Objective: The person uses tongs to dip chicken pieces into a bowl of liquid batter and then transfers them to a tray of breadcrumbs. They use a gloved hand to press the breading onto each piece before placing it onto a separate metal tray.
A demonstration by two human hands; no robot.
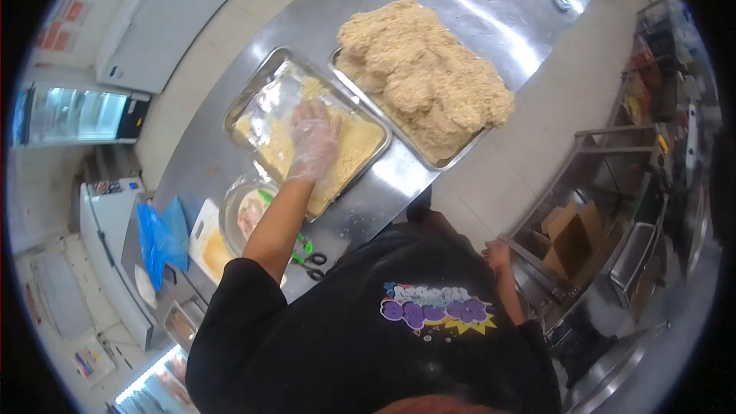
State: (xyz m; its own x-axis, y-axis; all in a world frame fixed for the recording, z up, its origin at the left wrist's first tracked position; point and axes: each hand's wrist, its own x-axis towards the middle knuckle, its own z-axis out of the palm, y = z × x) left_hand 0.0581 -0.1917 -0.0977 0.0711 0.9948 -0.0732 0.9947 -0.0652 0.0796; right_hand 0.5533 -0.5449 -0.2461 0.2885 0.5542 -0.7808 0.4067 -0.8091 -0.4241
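Gloved left hand (314, 136), open, palm-down on crumbs (359, 138) in the left tray (263, 98); crumb-coated heap (422, 69) just right, presumably for reach. Right hand (498, 252): cannot tell.

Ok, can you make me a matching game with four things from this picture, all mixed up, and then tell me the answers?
Things:
1. Left hand
2. Crumb-coated heap
3. Plastic bag
4. Cardboard box

Matches:
A. Blue, to the left of a white board
B. Brown and open, towards the picture's right side
C. In a clear glove, touching loose crumbs
D. Piled high on a metal tray

Right pairs: 1-C, 2-D, 3-A, 4-B
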